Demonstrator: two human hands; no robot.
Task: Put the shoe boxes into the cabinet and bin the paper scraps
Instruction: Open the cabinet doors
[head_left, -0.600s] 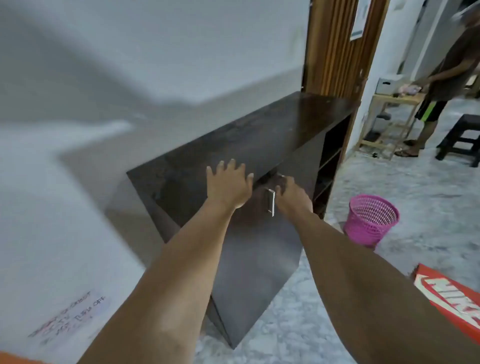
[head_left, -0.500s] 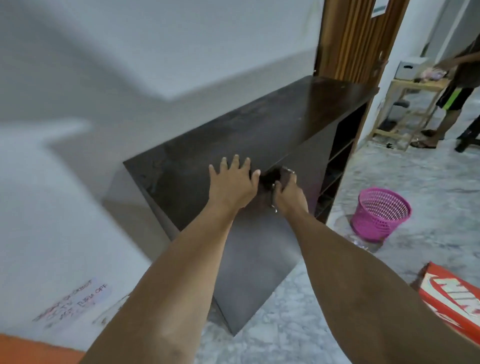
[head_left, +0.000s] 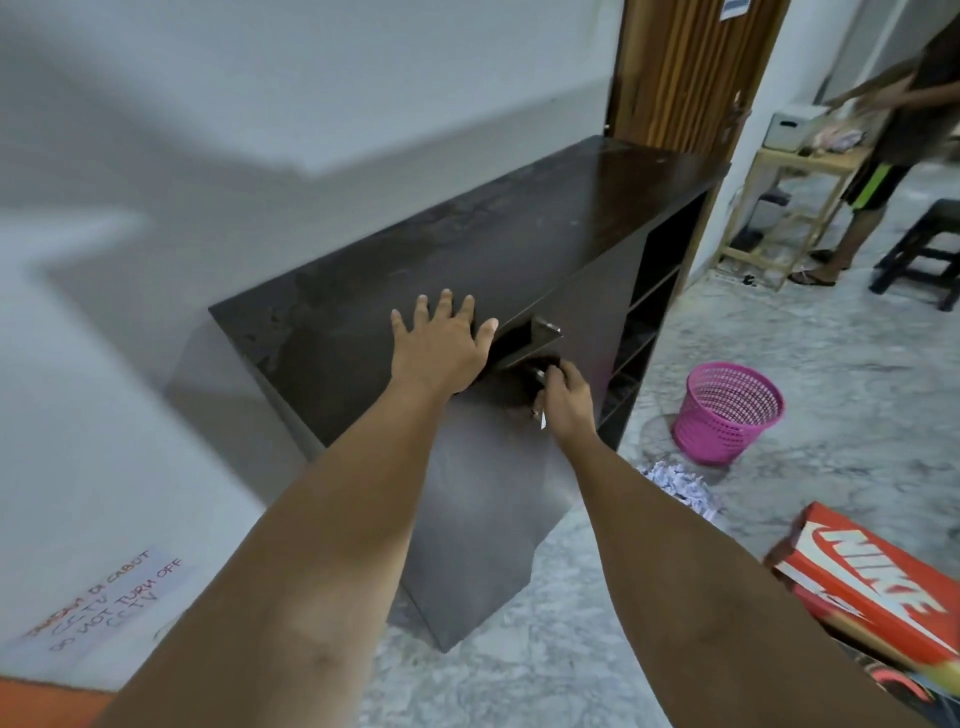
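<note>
OK, my right hand (head_left: 563, 402) is curled round the small metal handle (head_left: 540, 375) of the dark brown cabinet door (head_left: 488, 493), and the door has now cracked open: there's a dark wedge of gap at its top edge that wasn't there half a second ago, when the panel sat flush and the hand was only arriving at the handle. My left hand (head_left: 439, 343) lies flat, fingers spread, pressing on the dark wooden cabinet top (head_left: 519, 234) just beside that gap, same spot as before, so I read it as bracing the carcass while the right pulls. The gap is narrow; I can't see inside that compartment yet. To the right of the door the cabinet's open shelf section (head_left: 644, 322) shows dark slats. Task items are all on the marble-pattern floor (head_left: 831, 415), untouched: the orange Nike shoe box (head_left: 862, 577) at lower right, well apart from the cabinet; the pile of crumpled white paper scraps (head_left: 680, 486) between the cabinet's front and the pink plastic mesh bin (head_left: 727, 413). My judgement: this is the very first step, access only. The door needs swinging wide before any box goes in. Another person (head_left: 883, 156) stands by a pale wooden rack (head_left: 779, 208) in the background, not involved.
</note>
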